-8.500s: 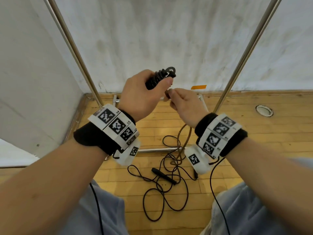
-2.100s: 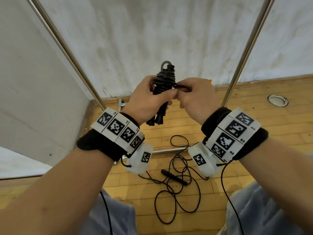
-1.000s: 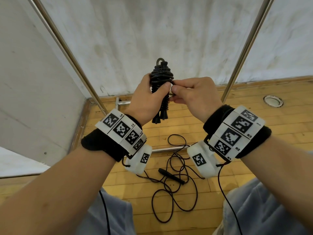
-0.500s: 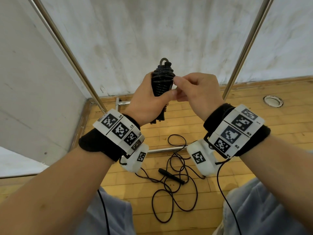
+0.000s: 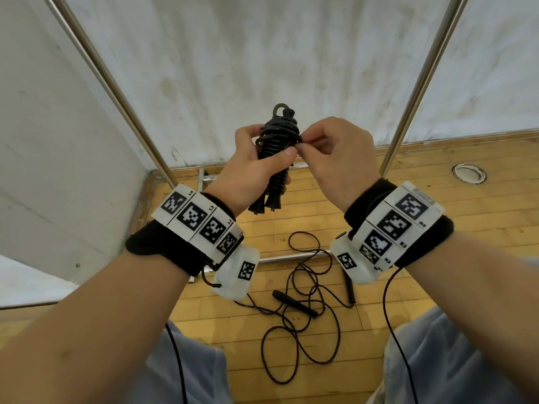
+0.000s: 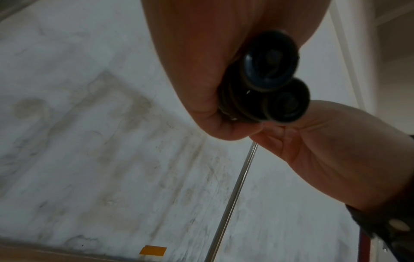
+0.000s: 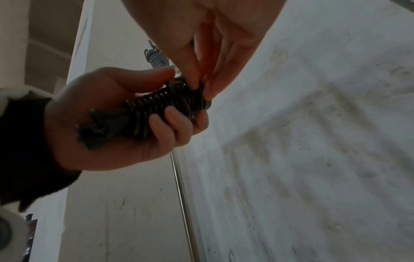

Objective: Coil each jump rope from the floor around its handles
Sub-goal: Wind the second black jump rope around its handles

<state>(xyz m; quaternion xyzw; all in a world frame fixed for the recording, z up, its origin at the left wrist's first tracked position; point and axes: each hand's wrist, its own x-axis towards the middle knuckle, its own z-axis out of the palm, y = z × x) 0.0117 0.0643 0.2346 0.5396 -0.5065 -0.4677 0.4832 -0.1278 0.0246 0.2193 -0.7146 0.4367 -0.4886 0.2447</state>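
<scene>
Wood floor, stained white wall behind. Left hand grips the wound rope bundle by its handles; right hand fingers pinch the last turn near the top. Likely tucking the end. Next: the loose rope, on the floor well below the fingers.

Reading L4 and L3 beside the square markers on the left wristband. Reading R4, R3, R2 on the right wristband.

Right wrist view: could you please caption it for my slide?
Left hand holds the coiled jump rope while right hand pinches its last loop.
</scene>
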